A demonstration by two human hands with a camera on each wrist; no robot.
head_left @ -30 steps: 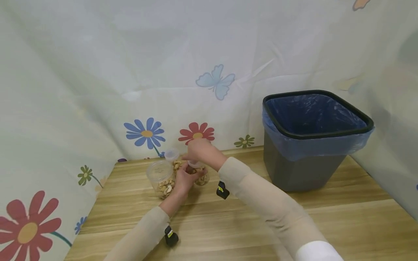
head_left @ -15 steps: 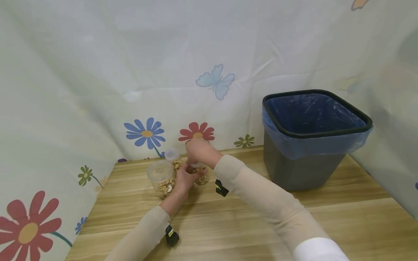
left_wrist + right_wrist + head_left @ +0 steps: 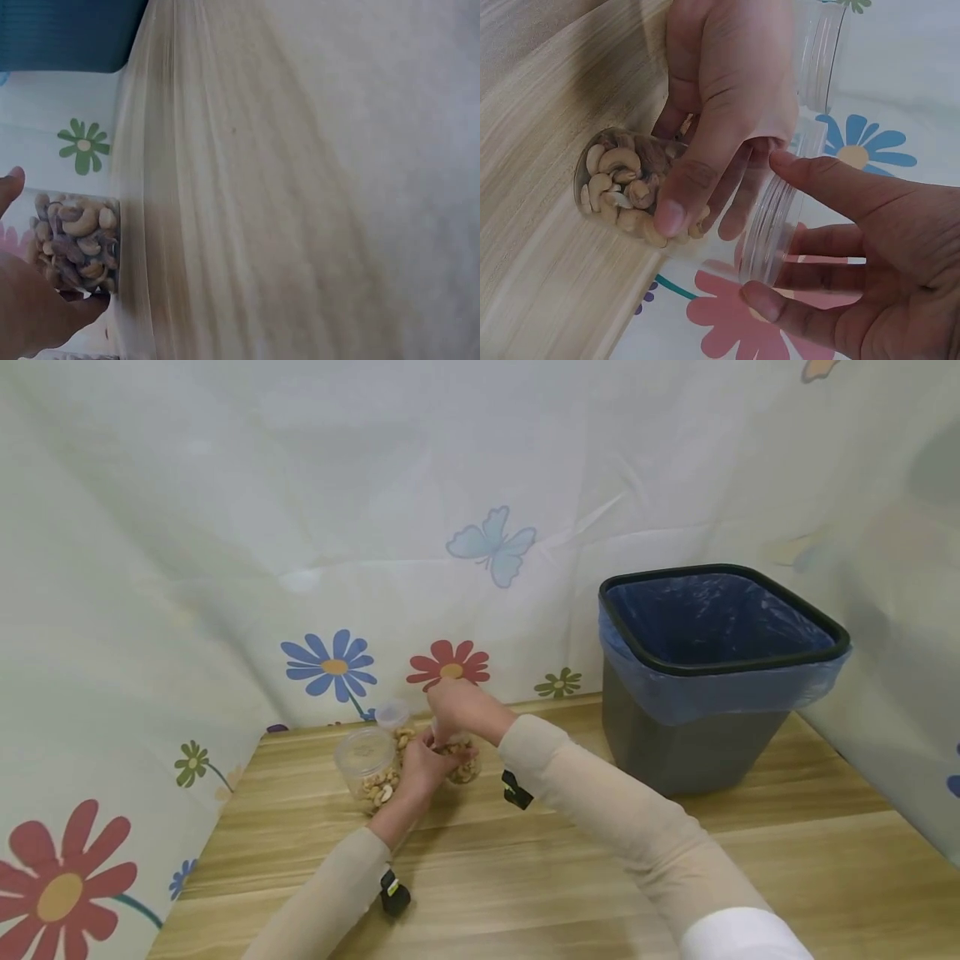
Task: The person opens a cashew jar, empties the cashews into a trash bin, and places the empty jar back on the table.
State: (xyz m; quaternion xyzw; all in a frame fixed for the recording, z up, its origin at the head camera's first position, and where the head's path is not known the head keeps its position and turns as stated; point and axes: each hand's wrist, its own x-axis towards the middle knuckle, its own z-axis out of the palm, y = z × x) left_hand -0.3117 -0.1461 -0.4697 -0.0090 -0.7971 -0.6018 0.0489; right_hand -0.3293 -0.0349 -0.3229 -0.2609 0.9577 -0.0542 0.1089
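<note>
A small clear jar (image 3: 467,768) of cashew nuts stands on the wooden table near the back wall. My left hand (image 3: 424,770) grips its body, thumb on the near side in the right wrist view. My right hand (image 3: 467,706) holds the clear ridged lid (image 3: 769,225) at the jar's top, its thumb and fingers spread round the rim. The lid still sits over the jar's mouth; how tight it is I cannot tell. In the left wrist view the nuts (image 3: 79,240) show through the jar wall, while the right hand is out of sight.
Left of my hands stand a wider clear jar (image 3: 365,758) of nuts and a smaller jar (image 3: 393,717) with a pale lid behind it. A grey bin (image 3: 690,756) with a blue liner stands on the right. A flowered cloth (image 3: 525,635) closes off the back.
My right hand has shifted and turned slightly at the lid, its fingers reaching down round it. The left hand stays on the jar, which keeps its place.
</note>
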